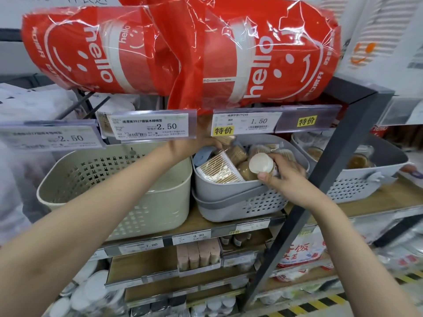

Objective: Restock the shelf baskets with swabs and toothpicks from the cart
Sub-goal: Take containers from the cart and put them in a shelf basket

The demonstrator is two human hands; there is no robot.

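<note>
- Right hand grip closed around a round white-lidded tub, at front rim of grey basket on shelf.
- Left hand reaches into basket's back, fingers partly hidden behind price tags; grip state unclear.
- Flat swab pack lies tilted inside.
- Beige basket just left.

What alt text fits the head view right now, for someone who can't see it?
Both hands reach into a grey basket on the shelf: the right hand holds a white-lidded round tub over packs of swabs and toothpicks, the left hand reaches in behind. A cream basket sits to the left.
</note>
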